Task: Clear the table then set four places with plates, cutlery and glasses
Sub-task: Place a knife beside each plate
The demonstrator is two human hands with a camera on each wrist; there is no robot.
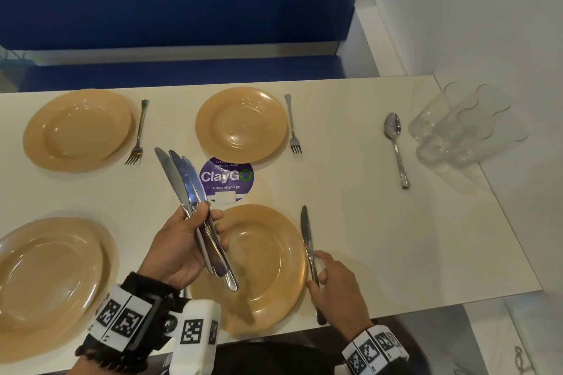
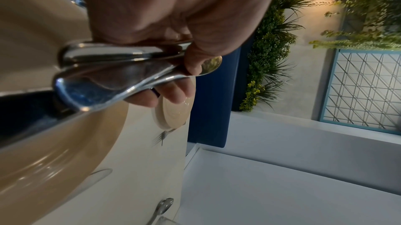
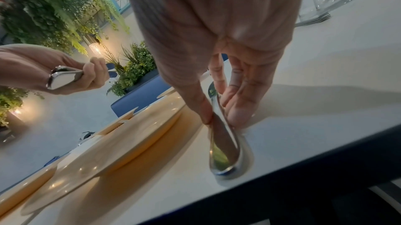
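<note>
My left hand [image 1: 210, 224] grips three table knives [image 1: 179, 173] by their handles, blades fanned up and away, above the near right plate [image 1: 268, 268]. In the left wrist view the left hand [image 2: 184, 67] wraps the knife handles [image 2: 104, 74]. My right hand [image 1: 320, 277] pinches the handle of a fourth knife [image 1: 306, 231], which lies on the table just right of that plate, blade pointing away. The right wrist view shows the thumb and fingertips [image 3: 206, 115] on both sides of this knife [image 3: 225, 142]. Three more tan plates [image 1: 45, 277] [image 1: 79, 128] [image 1: 240, 123] are laid out.
A fork [image 1: 138, 134] lies right of the far left plate and another fork [image 1: 293, 125] right of the far middle plate. A spoon [image 1: 396, 146] and several clear glasses [image 1: 457, 128] sit at the white table's [image 1: 365, 237] right end by the wall. A purple sticker [image 1: 227, 176] marks the centre.
</note>
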